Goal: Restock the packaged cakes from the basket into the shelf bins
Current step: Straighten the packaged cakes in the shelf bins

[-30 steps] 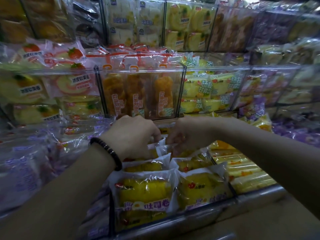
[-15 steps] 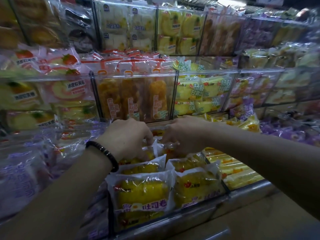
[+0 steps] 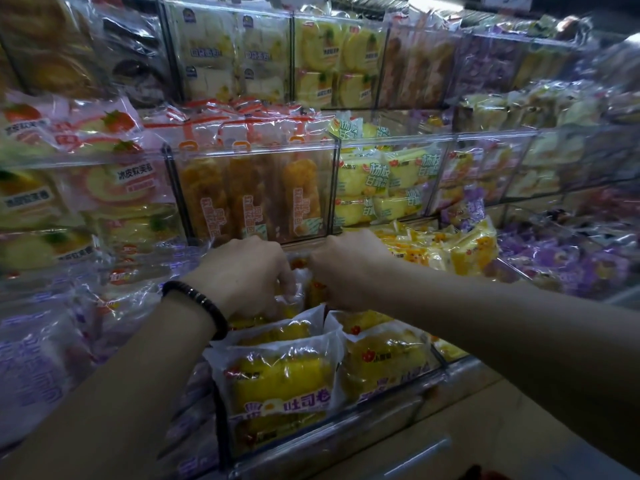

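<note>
Shelving of clear bins fills the view. The low bin at 6 o'clock holds rows of yellow packaged cakes. The left hand and right hand curl down over its rear packs at 12 o'clock. Their fingertips are hidden, so whether they pinch anything cannot be told. The packs look light, soft, slippery and crushable, and are best lifted by the crimped wrapper edges.
</note>
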The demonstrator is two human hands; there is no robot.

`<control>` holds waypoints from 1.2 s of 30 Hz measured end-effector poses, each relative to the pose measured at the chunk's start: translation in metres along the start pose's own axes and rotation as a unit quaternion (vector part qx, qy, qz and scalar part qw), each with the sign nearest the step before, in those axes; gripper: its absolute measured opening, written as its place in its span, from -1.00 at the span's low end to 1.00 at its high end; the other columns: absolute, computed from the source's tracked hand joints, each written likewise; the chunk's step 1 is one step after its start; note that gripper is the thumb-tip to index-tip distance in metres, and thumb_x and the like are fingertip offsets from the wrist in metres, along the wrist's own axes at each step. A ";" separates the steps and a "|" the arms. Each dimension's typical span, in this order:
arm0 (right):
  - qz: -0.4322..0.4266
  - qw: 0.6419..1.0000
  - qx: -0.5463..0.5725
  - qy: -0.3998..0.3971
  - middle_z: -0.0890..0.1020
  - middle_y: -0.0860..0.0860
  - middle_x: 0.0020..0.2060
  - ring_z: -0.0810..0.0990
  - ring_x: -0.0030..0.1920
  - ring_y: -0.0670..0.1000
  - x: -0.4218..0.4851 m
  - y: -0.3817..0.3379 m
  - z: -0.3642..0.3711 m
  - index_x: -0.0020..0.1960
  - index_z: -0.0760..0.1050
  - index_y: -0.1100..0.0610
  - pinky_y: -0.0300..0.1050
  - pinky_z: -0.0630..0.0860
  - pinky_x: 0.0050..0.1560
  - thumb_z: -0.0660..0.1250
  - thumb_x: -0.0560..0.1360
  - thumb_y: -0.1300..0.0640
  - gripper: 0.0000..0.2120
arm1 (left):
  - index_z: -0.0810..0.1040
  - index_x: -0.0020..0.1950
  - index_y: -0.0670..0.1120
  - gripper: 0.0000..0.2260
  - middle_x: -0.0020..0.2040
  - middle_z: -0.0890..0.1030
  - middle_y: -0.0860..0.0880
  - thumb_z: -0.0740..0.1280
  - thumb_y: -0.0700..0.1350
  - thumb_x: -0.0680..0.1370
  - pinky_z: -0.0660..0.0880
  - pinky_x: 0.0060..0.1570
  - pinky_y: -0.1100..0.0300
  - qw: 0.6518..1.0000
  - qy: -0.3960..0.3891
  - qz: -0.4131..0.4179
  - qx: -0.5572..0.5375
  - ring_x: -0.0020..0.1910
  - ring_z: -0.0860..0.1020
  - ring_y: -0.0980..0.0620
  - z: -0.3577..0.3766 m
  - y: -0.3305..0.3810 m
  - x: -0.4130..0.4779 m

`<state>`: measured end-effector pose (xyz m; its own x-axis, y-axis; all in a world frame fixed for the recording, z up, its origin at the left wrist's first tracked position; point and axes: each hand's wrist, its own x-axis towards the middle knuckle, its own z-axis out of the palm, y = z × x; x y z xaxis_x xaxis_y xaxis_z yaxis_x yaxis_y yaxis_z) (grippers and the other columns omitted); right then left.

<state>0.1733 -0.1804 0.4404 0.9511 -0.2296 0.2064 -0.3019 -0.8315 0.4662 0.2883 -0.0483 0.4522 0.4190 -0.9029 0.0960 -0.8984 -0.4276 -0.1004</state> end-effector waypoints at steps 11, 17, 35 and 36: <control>0.034 0.969 0.229 -0.090 0.65 0.00 0.08 0.63 -0.02 0.04 0.000 0.020 -0.003 0.26 0.58 0.07 -0.07 0.64 -0.07 0.57 0.47 0.00 -0.59 | 0.63 0.06 0.23 -0.69 0.00 0.57 0.14 0.63 0.03 0.41 0.62 -0.12 0.13 0.997 0.014 0.030 -0.063 -0.03 0.57 0.09 -0.006 -0.001 -0.005; -0.058 0.960 0.264 -0.073 0.65 -0.18 0.05 0.60 -0.02 -0.25 -0.047 0.057 -0.038 0.25 0.64 -0.05 -0.37 0.51 -0.11 0.56 0.50 0.10 -0.66 | 0.65 -0.03 0.19 -0.71 -0.14 0.70 0.15 0.65 0.17 0.36 0.66 -0.10 0.08 0.985 -0.069 0.082 -0.138 -0.16 0.64 0.20 -0.028 0.000 -0.022; -0.133 0.957 0.222 -0.128 0.68 -0.10 0.15 0.64 0.10 -0.10 -0.042 0.041 -0.004 0.36 0.56 -0.08 -0.13 0.61 0.06 0.49 0.56 0.07 -0.61 | 0.68 0.03 0.17 -0.80 -0.17 0.60 0.19 0.45 0.25 0.53 0.57 -0.18 0.19 0.988 -0.075 0.134 -0.013 -0.17 0.58 0.18 -0.002 0.018 -0.015; -0.128 0.960 0.222 -0.109 0.68 -0.09 0.12 0.65 0.07 -0.08 -0.043 0.039 -0.002 0.34 0.58 -0.06 -0.14 0.61 0.03 0.46 0.58 0.07 -0.67 | 0.65 -0.03 0.19 -0.86 -0.20 0.59 0.19 0.46 0.22 0.53 0.55 -0.19 0.19 0.988 -0.071 0.135 -0.013 -0.18 0.57 0.18 -0.002 0.018 -0.014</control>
<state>0.1208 -0.2019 0.4516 0.9960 -0.0491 -0.0745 -0.0451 -0.9975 0.0545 0.2664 -0.0432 0.4510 0.1752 -0.9820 -0.0710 -0.9824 -0.1697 -0.0773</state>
